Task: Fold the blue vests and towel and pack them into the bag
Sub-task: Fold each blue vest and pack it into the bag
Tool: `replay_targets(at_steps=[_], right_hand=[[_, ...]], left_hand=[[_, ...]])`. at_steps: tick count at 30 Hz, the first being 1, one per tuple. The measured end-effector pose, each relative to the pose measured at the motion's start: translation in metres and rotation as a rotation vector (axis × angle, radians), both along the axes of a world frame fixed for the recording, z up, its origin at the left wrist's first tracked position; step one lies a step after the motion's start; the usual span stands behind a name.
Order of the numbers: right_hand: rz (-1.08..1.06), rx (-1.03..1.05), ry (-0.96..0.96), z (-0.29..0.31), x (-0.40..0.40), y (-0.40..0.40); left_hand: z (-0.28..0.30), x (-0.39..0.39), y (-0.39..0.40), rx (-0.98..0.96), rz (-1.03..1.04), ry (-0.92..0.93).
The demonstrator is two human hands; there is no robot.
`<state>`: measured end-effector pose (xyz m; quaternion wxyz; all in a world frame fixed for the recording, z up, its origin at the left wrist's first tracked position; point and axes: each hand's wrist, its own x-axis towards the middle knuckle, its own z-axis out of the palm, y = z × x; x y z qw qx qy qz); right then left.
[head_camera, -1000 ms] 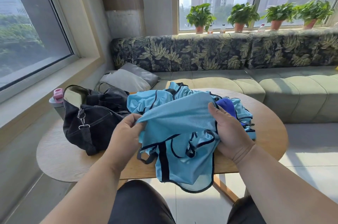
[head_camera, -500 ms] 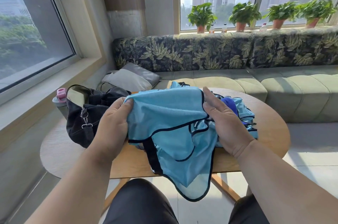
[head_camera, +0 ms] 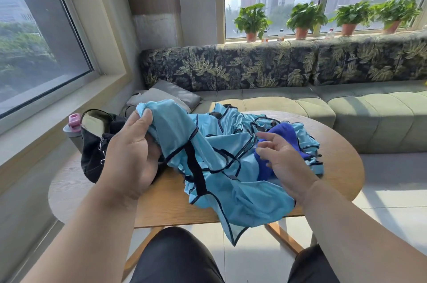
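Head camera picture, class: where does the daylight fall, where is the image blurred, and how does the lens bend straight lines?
Head view: sunlight comes through the windows behind the potted plants, striking the sofa and the table's far side; the right hand is slightly motion-blurred, the left hand sharper; the wide lens bows the window frames near the edges.

Wooden surface [head_camera: 342, 167]: oval top, pale grain, on slanted wooden legs over a light tiled floor [head_camera: 392, 192]. Sofa [head_camera: 360, 121]: green padded seat running along the far wall, with a dark leaf-print backrest [head_camera: 254, 67]. Two grey cushions [head_camera: 178, 93] lie stacked at the sofa's left end, in the corner. Four potted plants [head_camera: 251, 21] in terracotta pots stand in a row on the windowsill behind the backrest, with small bottles between them. A grey bottle with a pink cap [head_camera: 74, 121] stands at the left, close to the side window ledge. Large windows [head_camera: 37, 47] show trees and tall buildings outside.
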<state>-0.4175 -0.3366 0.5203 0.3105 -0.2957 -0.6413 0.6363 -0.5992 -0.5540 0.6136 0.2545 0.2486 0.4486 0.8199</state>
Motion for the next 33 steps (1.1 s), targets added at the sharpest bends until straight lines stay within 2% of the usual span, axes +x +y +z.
replay_targets(at_steps=[4, 7, 10, 13, 15, 20, 22, 25, 29, 31, 33], right_hand=[[0.301, 0.028, -0.116, -0.007, -0.014, -0.034], [0.391, -0.016, -0.072, -0.019, -0.024, -0.054], [0.292, 0.029, -0.074, -0.027, -0.032, -0.054], [0.115, 0.134, -0.245, -0.026, -0.03, -0.039], [0.111, 0.186, -0.287, -0.028, -0.026, -0.033], [-0.007, 0.112, -0.167, -0.031, -0.02, -0.03], [-0.079, 0.081, -0.072, -0.022, -0.02, -0.025], [-0.175, 0.072, 0.084, 0.003, -0.014, -0.02], [-0.302, 0.363, 0.133, 0.03, -0.007, -0.028], [-0.246, 0.426, 0.13, 0.032, -0.012, -0.036], [-0.185, 0.378, 0.148, 0.027, -0.019, -0.043]], left_hand=[[0.008, 0.013, 0.008, 0.025, -0.077, 0.015], [0.01, 0.021, 0.012, 0.02, -0.129, 0.032], [0.012, 0.025, 0.012, 0.038, -0.153, 0.046], [0.016, 0.021, 0.009, 0.077, -0.14, 0.01], [0.016, 0.017, 0.007, 0.088, -0.142, -0.003], [0.012, 0.012, 0.006, 0.065, -0.117, 0.053], [0.006, 0.003, 0.005, -0.033, -0.034, 0.082], [-0.015, -0.022, 0.004, -0.277, 0.11, 0.174], [-0.052, -0.046, 0.003, -0.595, 0.166, 0.204], [-0.06, -0.044, 0.003, -0.891, 0.262, 0.338], [-0.063, -0.028, 0.004, -1.127, 0.395, 0.564]])
